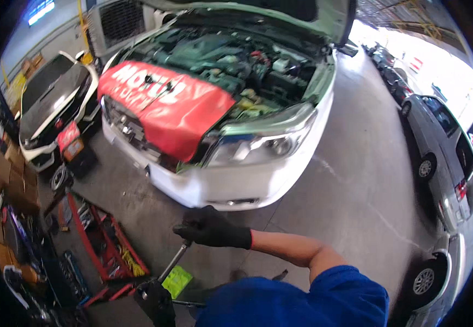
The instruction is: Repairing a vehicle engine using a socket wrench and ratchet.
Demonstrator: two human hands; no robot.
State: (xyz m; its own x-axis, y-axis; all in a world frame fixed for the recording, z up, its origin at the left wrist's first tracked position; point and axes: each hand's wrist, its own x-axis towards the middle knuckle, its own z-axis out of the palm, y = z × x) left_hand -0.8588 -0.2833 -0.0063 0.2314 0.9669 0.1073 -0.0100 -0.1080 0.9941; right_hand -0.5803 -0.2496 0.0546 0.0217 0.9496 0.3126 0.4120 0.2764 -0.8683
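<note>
A slim metal-shafted hand tool (174,262) runs slantwise between my two hands, in front of the white car. My right hand (213,227), in a black glove, is closed round its dark upper end. Lower and to the left, my black-gloved left hand (157,303) grips near the shaft's lower end, where a bit of bright metal shows. A second thin dark bar (187,303) reaches from the left hand toward my blue shirt. The tool's exact kind is unclear. Behind the shaft, a bright yellow-green packet or cloth (177,282) lies low down.
The white car (231,188) stands ahead with its hood up and a red cover (165,109) over its front. A red tool tray (103,240) sits on the floor at left, near cardboard boxes (10,177). Other cars, including a grey one (438,147), line the right.
</note>
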